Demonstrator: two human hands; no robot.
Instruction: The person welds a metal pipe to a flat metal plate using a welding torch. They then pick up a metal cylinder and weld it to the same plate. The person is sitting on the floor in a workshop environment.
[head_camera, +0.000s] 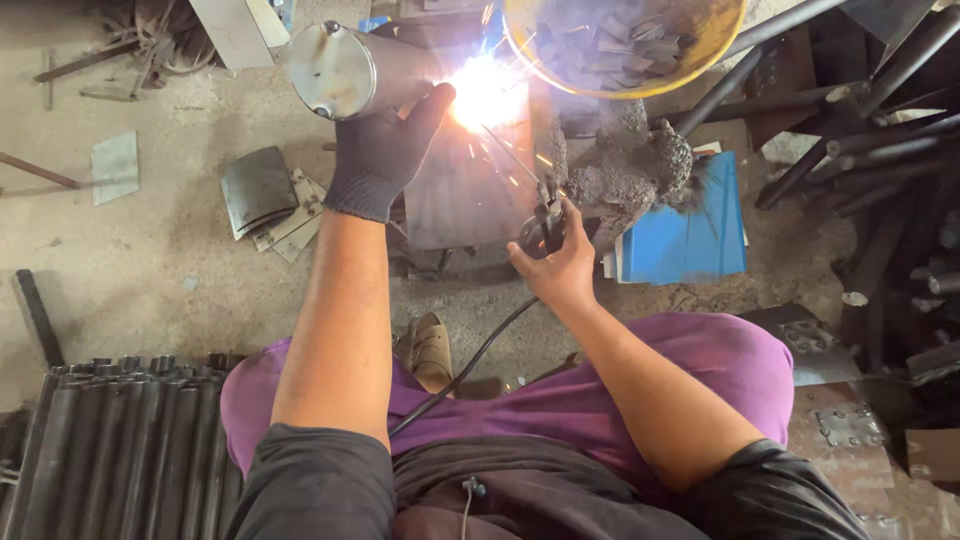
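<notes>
My left hand (385, 150), in a dark knit glove, grips a shiny metal cylinder (345, 70) lying on its side. My bare right hand (555, 262) holds a black welding electrode holder (543, 228); its thin rod (510, 155) slants up to the cylinder's right end. A white-hot arc (483, 92) burns there, throwing sparks over the dark metal work plate (465, 200). A black cable (470, 365) runs from the holder down across my purple trousers.
A yellow bowl (720, 35) of small metal pieces sits at top. A slag-crusted lump (630, 170) and a blue box (690, 235) lie right of the plate. Dark steel bars (880, 150) pile at right, tubes (120, 440) at lower left, scrap sheets (262, 195) on the concrete floor.
</notes>
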